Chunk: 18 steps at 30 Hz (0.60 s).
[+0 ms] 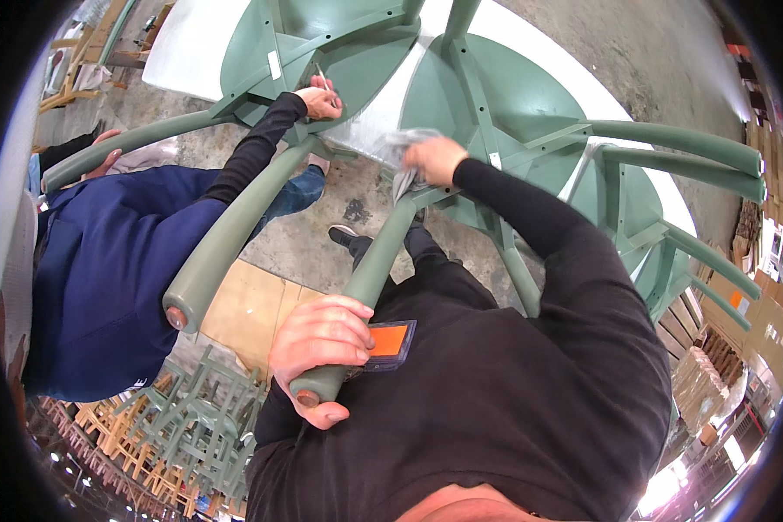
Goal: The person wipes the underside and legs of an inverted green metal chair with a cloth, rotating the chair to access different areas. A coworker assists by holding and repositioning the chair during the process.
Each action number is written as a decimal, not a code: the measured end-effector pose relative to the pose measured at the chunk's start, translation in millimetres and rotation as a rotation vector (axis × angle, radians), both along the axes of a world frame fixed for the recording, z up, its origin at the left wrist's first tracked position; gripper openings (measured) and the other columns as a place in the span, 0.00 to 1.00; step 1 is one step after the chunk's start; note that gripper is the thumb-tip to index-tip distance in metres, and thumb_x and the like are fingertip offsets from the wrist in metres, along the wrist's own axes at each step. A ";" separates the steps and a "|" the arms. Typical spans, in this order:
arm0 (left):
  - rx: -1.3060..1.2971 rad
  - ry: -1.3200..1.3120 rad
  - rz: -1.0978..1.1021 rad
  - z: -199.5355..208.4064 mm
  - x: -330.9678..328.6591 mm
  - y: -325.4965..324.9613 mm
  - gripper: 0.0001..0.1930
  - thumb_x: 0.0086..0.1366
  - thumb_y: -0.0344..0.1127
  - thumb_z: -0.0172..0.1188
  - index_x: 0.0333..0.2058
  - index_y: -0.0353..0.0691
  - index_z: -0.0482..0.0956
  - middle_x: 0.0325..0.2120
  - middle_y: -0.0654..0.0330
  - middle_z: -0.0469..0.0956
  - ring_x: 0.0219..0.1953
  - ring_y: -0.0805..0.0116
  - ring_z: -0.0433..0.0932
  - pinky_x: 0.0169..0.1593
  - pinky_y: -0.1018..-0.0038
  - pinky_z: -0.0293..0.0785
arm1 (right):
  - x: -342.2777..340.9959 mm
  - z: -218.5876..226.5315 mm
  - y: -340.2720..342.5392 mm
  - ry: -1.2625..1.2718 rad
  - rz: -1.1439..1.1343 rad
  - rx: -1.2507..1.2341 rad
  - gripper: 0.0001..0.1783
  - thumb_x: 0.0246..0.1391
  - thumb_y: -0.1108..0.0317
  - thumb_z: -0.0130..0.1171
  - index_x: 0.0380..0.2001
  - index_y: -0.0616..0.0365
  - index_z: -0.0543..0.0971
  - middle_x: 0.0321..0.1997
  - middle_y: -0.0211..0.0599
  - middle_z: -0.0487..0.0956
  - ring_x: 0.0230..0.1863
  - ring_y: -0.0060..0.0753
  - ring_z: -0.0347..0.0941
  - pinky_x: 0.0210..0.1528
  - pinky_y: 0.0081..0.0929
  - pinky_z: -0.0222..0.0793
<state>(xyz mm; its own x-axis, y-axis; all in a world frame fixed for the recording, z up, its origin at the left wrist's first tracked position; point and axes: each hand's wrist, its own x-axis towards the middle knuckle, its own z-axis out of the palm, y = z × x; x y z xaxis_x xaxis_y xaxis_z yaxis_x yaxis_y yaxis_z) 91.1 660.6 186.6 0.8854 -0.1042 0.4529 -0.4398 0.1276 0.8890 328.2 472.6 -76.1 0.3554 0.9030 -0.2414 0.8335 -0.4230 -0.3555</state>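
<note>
A green chair lies upside down in front of me, with one of its legs pointing back toward my chest. Near the brown tip of that leg, my left hand is wrapped round it. My right hand grips a crumpled grey cloth at the far end of the same leg, where it joins the frame under the seat. Motion blurs the cloth slightly. An orange badge hangs at my chest beside my left hand.
A co-worker in a blue top stands at my left, one hand holding a thin tool over another upturned green chair. Both chairs rest on a white surface. A third chair is at right. Stacked green frames stand lower left.
</note>
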 end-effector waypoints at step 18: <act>-0.052 -0.039 0.049 -2.1 -2.0 -6.6 0.26 0.56 0.52 0.67 0.36 0.29 0.79 0.22 0.53 0.80 0.27 0.54 0.83 0.42 0.50 0.80 | -24.3 23.1 -14.7 0.213 -0.016 -0.108 0.19 0.50 0.60 0.65 0.47 0.46 0.79 0.50 0.37 0.80 0.57 0.41 0.76 0.59 0.45 0.70</act>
<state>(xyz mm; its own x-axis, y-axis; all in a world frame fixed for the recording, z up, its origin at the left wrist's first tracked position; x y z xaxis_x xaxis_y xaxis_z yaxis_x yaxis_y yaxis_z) 89.1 654.0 184.5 0.8705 -0.0373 0.4908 -0.4807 0.1505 0.8639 303.9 458.0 -53.1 0.2998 0.8627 -0.4073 0.7373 -0.4805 -0.4750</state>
